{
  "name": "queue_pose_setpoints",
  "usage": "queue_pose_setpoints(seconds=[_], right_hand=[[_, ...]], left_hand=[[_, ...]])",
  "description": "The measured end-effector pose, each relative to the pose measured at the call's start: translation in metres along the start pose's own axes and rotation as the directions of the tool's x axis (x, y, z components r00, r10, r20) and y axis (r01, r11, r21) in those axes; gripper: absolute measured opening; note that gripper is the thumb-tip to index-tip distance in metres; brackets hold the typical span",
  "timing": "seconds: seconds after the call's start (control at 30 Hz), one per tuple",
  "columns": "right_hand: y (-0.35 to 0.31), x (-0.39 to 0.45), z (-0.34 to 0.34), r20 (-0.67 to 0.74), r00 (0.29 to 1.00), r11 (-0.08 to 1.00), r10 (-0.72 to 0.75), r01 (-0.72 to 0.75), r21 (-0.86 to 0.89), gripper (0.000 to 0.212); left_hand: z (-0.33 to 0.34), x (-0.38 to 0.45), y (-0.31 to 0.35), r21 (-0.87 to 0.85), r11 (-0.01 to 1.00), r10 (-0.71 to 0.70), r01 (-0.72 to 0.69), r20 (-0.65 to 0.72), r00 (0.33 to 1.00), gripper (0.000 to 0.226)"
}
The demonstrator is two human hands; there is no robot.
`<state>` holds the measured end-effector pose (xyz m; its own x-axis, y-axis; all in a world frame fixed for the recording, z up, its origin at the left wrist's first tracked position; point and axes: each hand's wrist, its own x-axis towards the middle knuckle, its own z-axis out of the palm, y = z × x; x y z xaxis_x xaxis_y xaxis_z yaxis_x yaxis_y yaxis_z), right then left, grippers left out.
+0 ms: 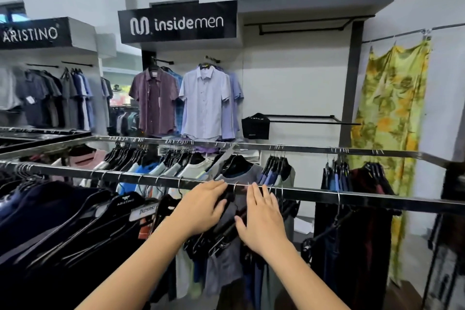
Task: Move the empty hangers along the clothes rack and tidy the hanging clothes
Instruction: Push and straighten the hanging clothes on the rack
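at the middle of a long metal clothes rail point(352, 199) in a shop, two bare hands reach forward side by side. the fingers point(216, 187) of the left hand point(201, 209) are pressed together and laid flat, with their tips touching the near edge of the rail; the thumb curls under toward a bunch of black empty hangers point(221, 230). the right hand point(261, 221) sits just beside it, fingers point(259, 196) also straight and close together, tips at the rail, thumb spread out to the left and resting on the same bunch of hangers. neither hand is clearly gripping anything; whether a hanger is pinched under the palms cannot be told. the empty hangers hang from the rail by thin metal hooks between and beneath the two hands, tilted and crowded together.

left of the hands, dark shirts point(63, 221) hang tightly packed on the same rail. right of the hands, well apart, a smaller group of dark clothes point(352, 234) hangs. behind is a second rail point(302, 148) carrying more clothes. on the back wall hang a purple shirt point(154, 100) and a pale blue shirt point(205, 103) below a black sign point(177, 23) reading "insidemen". a yellow patterned cloth point(392, 113) hangs at far right.
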<state>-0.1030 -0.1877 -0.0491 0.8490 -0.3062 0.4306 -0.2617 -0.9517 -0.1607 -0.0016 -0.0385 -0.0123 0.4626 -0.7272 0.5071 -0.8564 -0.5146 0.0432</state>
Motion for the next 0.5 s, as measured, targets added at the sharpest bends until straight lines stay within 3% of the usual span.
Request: queue_pose_setpoints(seconds=[0.5], right_hand=[[0.020,0.003,0.000,-0.034,0.999,0.995,-0.022,0.019,-0.094,0.077]], left_hand=[[0.020,0.035,0.016,0.202,0.978,0.037,-0.061,0.120,0.992,0.059]])
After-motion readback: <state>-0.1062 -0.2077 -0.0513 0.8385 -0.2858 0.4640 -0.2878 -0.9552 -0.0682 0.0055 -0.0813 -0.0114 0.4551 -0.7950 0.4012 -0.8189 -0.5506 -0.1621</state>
